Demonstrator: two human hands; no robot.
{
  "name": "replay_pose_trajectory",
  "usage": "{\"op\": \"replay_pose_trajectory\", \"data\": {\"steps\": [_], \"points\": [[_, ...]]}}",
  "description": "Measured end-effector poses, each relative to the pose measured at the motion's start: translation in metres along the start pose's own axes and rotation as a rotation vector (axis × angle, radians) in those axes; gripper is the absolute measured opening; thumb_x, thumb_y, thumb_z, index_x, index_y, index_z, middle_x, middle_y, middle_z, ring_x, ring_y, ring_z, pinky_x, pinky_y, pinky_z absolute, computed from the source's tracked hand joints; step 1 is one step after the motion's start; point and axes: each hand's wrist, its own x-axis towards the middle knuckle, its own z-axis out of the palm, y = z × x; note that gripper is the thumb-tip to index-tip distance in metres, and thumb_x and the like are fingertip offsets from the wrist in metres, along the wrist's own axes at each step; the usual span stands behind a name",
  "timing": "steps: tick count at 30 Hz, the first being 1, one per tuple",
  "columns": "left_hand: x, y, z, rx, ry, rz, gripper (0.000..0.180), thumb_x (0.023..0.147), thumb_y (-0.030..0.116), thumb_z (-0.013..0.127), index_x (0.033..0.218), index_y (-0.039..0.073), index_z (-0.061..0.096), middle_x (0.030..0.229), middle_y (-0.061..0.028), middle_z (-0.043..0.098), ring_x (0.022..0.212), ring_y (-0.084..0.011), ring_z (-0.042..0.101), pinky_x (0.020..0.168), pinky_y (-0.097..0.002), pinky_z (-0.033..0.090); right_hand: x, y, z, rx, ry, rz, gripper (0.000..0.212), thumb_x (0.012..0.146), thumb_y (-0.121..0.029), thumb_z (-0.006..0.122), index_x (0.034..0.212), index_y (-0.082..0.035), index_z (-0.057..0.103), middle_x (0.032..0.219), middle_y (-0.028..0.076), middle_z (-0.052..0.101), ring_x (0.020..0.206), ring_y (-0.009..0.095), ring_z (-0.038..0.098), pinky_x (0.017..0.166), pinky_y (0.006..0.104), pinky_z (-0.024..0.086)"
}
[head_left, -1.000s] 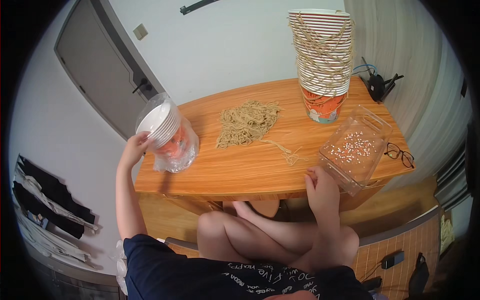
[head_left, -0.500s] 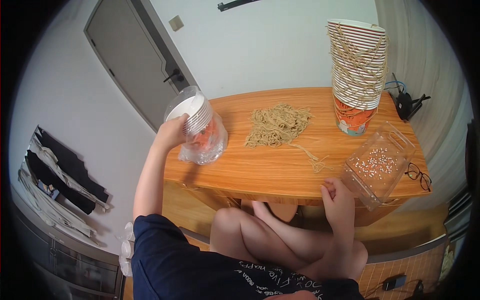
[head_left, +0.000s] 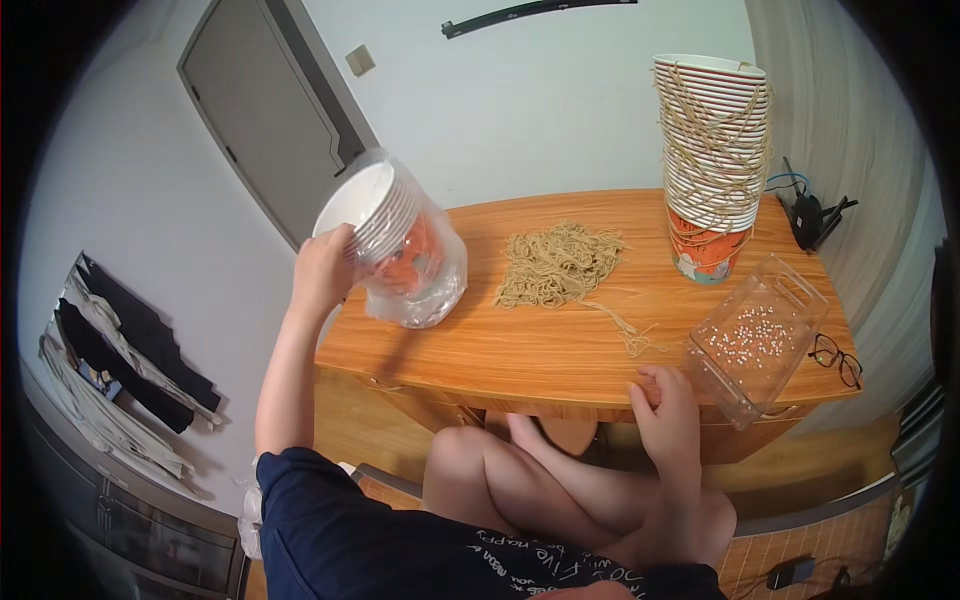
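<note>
At the left of the table, a stack of nested white paper cups (head_left: 398,212) with orange printed sides leans inside a clear plastic bag (head_left: 440,285). My left hand (head_left: 327,265) is closed on the near rim of these cups, its fingertips partly hidden by the rim and plastic. My right hand (head_left: 665,405) hovers by the table's front edge, fingers loosely curved and thumb apart, holding nothing. It is nearest to the clear plastic box (head_left: 757,345) of small white and reddish beads. Between the hands lies a heap of tan string (head_left: 565,265), with loose ends trailing toward my right hand.
A tall stack of paper cups (head_left: 712,165), draped with tan strings, stands at the back right of the wooden table (head_left: 480,350). Black glasses (head_left: 836,360) lie beside the bead box. A black router (head_left: 812,215) sits at the right end. My crossed legs are below the front edge.
My left hand has tilted the bagged cups further toward me and to the left, so their mouth opens more to the left. My right hand has barely moved. The view has shifted slightly.
</note>
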Motion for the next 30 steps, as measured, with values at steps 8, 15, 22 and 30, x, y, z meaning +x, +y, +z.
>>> {"op": "replay_pose_trajectory", "data": {"steps": [8,15,22,30], "points": [[-0.021,0.050,-0.056,-0.467,0.194,0.125,0.054,0.062,0.019,0.089,0.104,0.001,0.060,0.088,-0.0066,0.062,0.081,-0.0185,0.055,0.072,-0.0311,0.044,-0.006,-0.015,0.010,0.109,0.109,-0.352,0.091,0.064,-0.022,0.086,0.139,-0.004,0.037,0.146,0.024,0.033,0.132,0.040,0.038,0.108,0.0471,0.036],[-0.056,0.137,-0.068,-0.524,0.176,0.630,0.030,0.069,0.027,0.081,0.091,0.012,0.066,0.069,-0.0001,0.057,0.064,-0.0207,0.056,0.062,-0.0323,0.039,-0.035,-0.037,0.006,0.044,0.306,-0.677,0.130,0.048,-0.052,0.091,0.149,-0.012,0.019,0.151,0.031,0.016,0.137,0.050,0.026,0.108,0.0567,0.031],[-0.074,0.158,-0.071,-0.534,0.318,0.912,0.020,0.071,0.015,0.067,0.091,0.015,0.069,0.074,0.0046,0.059,0.069,-0.0134,0.058,0.063,-0.0267,0.042,-0.046,-0.044,-0.002,0.009,0.215,-0.516,0.097,0.063,-0.038,0.085,0.135,0.004,0.036,0.139,0.025,0.037,0.128,0.043,0.039,0.104,0.0499,0.037],[-0.069,0.119,-0.065,-0.633,0.503,0.492,0.049,0.059,0.013,0.088,0.099,0.010,0.059,0.090,-0.0042,0.061,0.079,-0.0256,0.060,0.069,-0.0370,0.045,-0.008,-0.006,0.016,-0.199,0.403,-0.425,0.088,0.060,-0.011,0.078,0.137,-0.004,0.035,0.135,0.020,0.039,0.121,0.042,0.041,0.100,0.0520,0.036]]}}
